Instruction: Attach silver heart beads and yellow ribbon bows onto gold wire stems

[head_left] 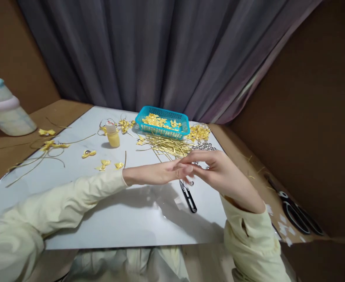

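Note:
My left hand (157, 173) reaches in from the left, and its fingertips meet those of my right hand (219, 168) above the table. Both hands' fingers are drawn together; whatever is between them is too small or hidden to make out. Just under the fingertips shows a small silver bead (191, 183); whether it hangs from the fingers or lies on the table I cannot tell. Black-handled thread snips (188, 199) lie below the hands. Partly behind my right hand is a pile of silver beads (204, 146). Gold twist ties (171, 146) lie in a heap beyond my left hand.
A blue basket (162, 131) holds yellow ribbon bows; more yellow bows (198, 132) lie beside it. A small bottle of yellow liquid (113, 135) stands left. Finished-looking bows with beads (88, 153) lie nearby. A tumbler (9, 109) stands far left, black scissors (297, 213) right.

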`<state>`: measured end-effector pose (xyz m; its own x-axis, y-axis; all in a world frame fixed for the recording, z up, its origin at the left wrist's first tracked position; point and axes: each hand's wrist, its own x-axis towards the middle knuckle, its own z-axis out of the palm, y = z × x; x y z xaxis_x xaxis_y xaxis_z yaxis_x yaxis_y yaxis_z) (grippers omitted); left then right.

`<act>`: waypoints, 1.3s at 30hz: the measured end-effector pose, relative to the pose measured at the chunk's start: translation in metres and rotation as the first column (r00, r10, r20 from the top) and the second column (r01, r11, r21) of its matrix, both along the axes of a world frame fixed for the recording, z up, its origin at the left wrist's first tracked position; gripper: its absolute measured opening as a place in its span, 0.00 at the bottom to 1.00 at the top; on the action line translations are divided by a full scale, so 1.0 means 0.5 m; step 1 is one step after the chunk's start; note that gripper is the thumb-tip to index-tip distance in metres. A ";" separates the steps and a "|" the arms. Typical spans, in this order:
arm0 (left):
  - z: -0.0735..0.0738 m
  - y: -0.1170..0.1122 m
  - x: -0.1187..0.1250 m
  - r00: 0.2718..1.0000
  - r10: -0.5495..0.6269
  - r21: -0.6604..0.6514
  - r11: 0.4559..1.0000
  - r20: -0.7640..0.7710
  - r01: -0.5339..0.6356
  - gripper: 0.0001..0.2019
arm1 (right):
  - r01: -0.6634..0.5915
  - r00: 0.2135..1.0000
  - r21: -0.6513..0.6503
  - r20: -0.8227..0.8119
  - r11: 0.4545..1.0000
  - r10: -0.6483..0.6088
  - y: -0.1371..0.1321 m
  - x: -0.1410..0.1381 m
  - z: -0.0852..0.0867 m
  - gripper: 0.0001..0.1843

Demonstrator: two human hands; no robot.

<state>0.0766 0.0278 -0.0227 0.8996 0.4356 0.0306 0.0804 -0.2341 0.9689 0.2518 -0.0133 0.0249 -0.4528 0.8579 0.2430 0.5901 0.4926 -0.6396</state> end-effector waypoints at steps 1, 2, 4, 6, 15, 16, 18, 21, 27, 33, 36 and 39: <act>-0.006 0.002 0.006 0.999 -0.018 -0.077 0.997 0.032 0.020 0.30 | 0.029 1.000 0.020 0.009 0.999 -0.030 0.002 0.001 0.001 0.10; -0.011 0.004 0.008 0.999 -0.021 -0.149 0.988 0.049 0.028 0.29 | 0.065 0.998 0.041 0.016 0.997 -0.066 0.002 0.003 0.000 0.10; -0.017 0.008 0.002 0.998 -0.012 -0.277 0.960 0.067 0.031 0.26 | 0.120 0.992 0.076 0.027 0.990 -0.122 0.001 0.010 -0.006 0.11; -0.020 0.011 -0.010 0.998 0.016 -0.381 0.925 0.068 0.011 0.23 | 0.144 0.989 0.096 0.033 0.985 -0.147 -0.001 0.017 -0.016 0.11; -0.001 0.005 -0.049 0.980 0.191 -0.368 0.909 -0.051 -0.196 0.19 | 0.145 0.987 0.057 0.057 0.988 -0.148 -0.001 0.024 -0.037 0.09; -0.001 0.006 -0.053 0.978 0.200 -0.349 0.914 -0.058 -0.208 0.19 | 0.146 0.987 0.052 0.057 0.988 -0.149 0.000 0.024 -0.037 0.09; -0.002 0.008 -0.062 0.973 0.221 -0.301 0.926 -0.063 -0.229 0.18 | 0.155 0.986 0.046 0.049 0.987 -0.157 0.001 0.026 -0.037 0.10; -0.002 0.014 -0.077 0.961 0.263 -0.214 0.937 -0.082 -0.275 0.18 | 0.183 0.983 0.054 0.019 0.982 -0.184 0.003 0.031 -0.037 0.12; 0.014 0.023 -0.110 0.930 0.343 -0.145 0.921 -0.132 -0.360 0.17 | 0.238 0.971 -0.005 -0.009 0.971 -0.238 0.004 0.041 -0.026 0.15; 0.023 0.030 -0.137 0.934 0.328 -0.211 0.912 -0.140 -0.351 0.18 | 0.253 0.922 -0.128 -0.267 0.959 -0.279 0.023 0.053 -0.037 0.16; 0.017 0.033 -0.151 0.945 0.304 -0.246 0.913 -0.121 -0.325 0.18 | 0.224 0.833 -0.227 -0.461 0.948 -0.307 0.043 0.062 -0.053 0.15; 0.015 0.036 -0.163 0.939 0.329 -0.265 0.901 -0.102 -0.344 0.18 | 0.161 0.713 -0.329 -0.613 0.930 -0.341 0.061 0.071 -0.066 0.16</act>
